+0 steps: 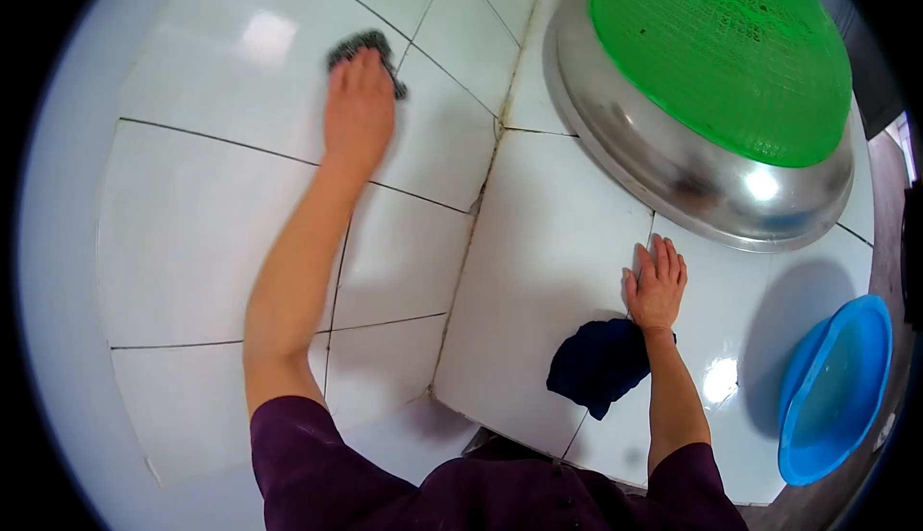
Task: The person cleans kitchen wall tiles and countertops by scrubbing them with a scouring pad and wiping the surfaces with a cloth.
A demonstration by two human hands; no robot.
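dark pad (372, 39) | left hand (361, 113): clasped over it | right hand (658, 286): spread flat on counter (538, 233)

Text and numbers, as I stand here: none legible on the metal basin (673, 171), the green colander (726, 60) atop it, the blue tub (806, 363) near it or the tiled wall (207, 233) beside it.

The wall tiles (221, 233) look smooth and glossy, the basin (663, 175) shiny metal, the scrubber (361, 43) rough, the cloth (596, 366) matt
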